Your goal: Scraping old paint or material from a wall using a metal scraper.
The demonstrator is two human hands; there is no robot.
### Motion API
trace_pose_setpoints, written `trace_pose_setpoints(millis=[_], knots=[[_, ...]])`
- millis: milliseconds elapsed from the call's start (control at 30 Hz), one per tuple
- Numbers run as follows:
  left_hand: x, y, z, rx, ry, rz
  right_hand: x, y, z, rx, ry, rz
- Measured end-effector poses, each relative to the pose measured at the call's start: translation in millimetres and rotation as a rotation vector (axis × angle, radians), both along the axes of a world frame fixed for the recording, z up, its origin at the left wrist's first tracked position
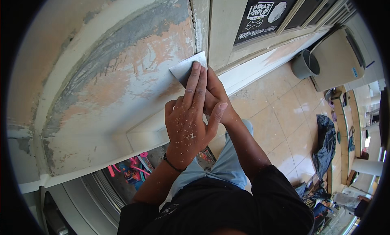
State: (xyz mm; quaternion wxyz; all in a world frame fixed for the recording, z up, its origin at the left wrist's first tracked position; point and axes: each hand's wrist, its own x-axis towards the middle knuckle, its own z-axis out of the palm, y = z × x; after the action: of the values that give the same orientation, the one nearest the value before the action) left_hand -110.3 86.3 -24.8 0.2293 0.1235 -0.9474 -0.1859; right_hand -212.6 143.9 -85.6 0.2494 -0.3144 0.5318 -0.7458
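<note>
A putty knife with a broad metal blade (189, 66) lies at a slant against the wall panel (128, 79), close to the wooden door frame (215, 37). My right hand (217, 91) is closed around its handle, which is mostly hidden. Over it is my left hand (189, 119), two fingers pressed flat on the blade and the thumb spread away. Pale flakes dot the back of the left hand and the right forearm. The panel shows patches of white, peach and grey, with scratches. A crack (192, 18) runs along its edge above the blade.
Below the panel, a ledge (100, 157) overhangs pink and blue plastic items (135, 169). On the tiled floor (278, 113) at right lies a black plastic bag (324, 146). A grey bucket (305, 64) stands beside a beige bin (338, 61). Another person's hand (364, 199) shows at far right.
</note>
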Motion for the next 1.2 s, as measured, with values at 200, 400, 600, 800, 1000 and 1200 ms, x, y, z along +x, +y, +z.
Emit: trace_pose_setpoints(millis=[200, 400, 600, 800, 1000, 1200], knots=[[22.2, -9.4, 14.6, 0.094, -0.161, -0.103, 25.9, 29.9, 16.1, 0.197, -0.183, 0.028], [-6.9, -32.2, 41.4, -0.142, -0.015, -0.024, 53.7, 85.7, 12.1, 0.273, -0.475, -0.091], [24.9, -44.4, -48.4, -0.056, -0.81, -0.199, 83.8, 106.6, 3.7, 0.3, -0.732, -0.247], [49.6, -44.4, -45.0, 0.936, -0.292, -0.23, 105.2, 59.9, -6.3, 0.337, -0.417, -0.326], [20.7, -35.0, -20.8, 1.105, -0.011, -0.177, 77.7, 5.3, 19.7, 0.019, -0.318, -0.443], [-15.5, -30.9, -7.4, 1.09, 0.258, 0.025, 41.2, 3.0, 40.8, 0.019, -0.434, -0.162]])
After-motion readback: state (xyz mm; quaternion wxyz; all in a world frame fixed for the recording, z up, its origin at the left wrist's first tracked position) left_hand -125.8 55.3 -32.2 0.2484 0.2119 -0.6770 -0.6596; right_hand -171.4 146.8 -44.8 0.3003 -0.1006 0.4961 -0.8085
